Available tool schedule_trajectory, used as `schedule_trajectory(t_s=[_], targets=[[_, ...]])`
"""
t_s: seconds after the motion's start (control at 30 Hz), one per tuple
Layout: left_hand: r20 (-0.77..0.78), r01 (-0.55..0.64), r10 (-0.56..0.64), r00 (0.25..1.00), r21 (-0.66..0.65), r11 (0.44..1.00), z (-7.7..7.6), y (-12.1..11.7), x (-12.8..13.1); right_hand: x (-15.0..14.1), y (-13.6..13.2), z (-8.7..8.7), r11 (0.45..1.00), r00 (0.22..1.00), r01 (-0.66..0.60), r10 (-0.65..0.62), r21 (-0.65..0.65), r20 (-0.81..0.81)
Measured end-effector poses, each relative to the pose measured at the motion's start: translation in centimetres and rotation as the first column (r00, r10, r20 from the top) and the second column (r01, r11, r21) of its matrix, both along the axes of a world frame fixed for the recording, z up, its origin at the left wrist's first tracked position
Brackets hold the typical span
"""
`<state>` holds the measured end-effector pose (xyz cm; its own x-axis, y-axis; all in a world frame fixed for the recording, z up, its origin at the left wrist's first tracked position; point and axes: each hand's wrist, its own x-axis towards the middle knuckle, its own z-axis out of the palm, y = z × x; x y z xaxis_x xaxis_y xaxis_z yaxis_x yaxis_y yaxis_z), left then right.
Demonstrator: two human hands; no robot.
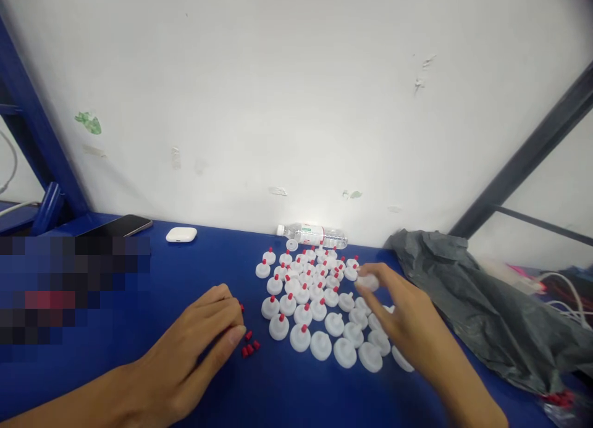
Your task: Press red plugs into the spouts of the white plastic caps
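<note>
Several round white plastic nozzle caps (334,324) stand on the blue table, many of them with a small red tip cap (279,317) on the nozzle. The nearer and right-hand ones have bare nozzles. My right hand (403,304) pinches one white nozzle cap (368,282) between thumb and index finger at the right side of the group. To the left, my left hand (204,335) is closed with fingers curled down, its fingertips mostly hidden. Beside its thumb lie several loose red tip caps (250,349); another shows at the fingers' edge.
A clear bottle (312,234) lies along the white wall behind the caps. A white earphone case (181,234) and a phone (125,225) rest at the back left. Dark plastic sheeting (482,292) covers the right side, near a bag of red pieces (560,400).
</note>
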<state>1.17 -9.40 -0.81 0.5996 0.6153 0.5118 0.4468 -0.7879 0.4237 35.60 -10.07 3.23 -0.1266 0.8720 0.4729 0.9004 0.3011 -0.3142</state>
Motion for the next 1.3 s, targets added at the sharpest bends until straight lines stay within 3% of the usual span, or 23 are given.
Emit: schedule_trajectory(t_s=[0.13, 0.33, 0.43, 0.6, 0.87, 1.1, 1.17, 1.3], targets=[[-0.108, 0.114, -0.116, 0.987, -0.02, 0.993, 0.1, 0.2, 1.1, 3.6, 1.4, -1.3, 0.996, 0.997, 0.073, -0.071, -0.055, 0.032], [-0.137, 0.11, -0.102, 0.985, 0.048, 0.993, -0.9, 0.6, 1.0, 4.1, 1.6, -3.7, 0.955, 0.996, 0.09, -0.091, -0.283, 0.011], [-0.166, 0.123, -0.115, 0.979, 0.04, 0.992, -1.2, 0.9, 0.9, 3.8, 1.3, -4.0, 0.924, 0.995, 0.075, -0.093, -0.376, -0.03], [-0.21, 0.16, -0.151, 0.966, 0.025, 0.987, -1.5, 1.0, 0.8, 3.3, 1.0, -3.5, 0.916, 0.995, 0.04, -0.074, -0.4, -0.071], [-0.259, 0.197, -0.189, 0.947, 0.006, 0.98, -1.4, 1.3, 1.2, 3.5, 2.2, -2.5, 0.939, 0.998, 0.052, -0.041, -0.34, 0.04], [-0.235, 0.022, -0.016, 0.972, 0.023, 1.0, -1.9, 1.7, 1.2, 3.3, 5.7, -1.4, 0.945, 0.983, -0.061, 0.113, -0.321, 0.147], [-0.222, -0.051, 0.062, 0.973, 0.051, 0.997, -2.1, 2.0, 0.9, 3.0, 5.4, -0.7, 0.969, 0.986, -0.046, 0.082, -0.242, 0.142], [-0.186, -0.15, 0.163, 0.969, 0.08, 0.985, -2.2, 2.6, 0.3, 0.7, 3.5, 1.7, 0.999, 1.0, -0.008, 0.007, 0.051, 0.016]])
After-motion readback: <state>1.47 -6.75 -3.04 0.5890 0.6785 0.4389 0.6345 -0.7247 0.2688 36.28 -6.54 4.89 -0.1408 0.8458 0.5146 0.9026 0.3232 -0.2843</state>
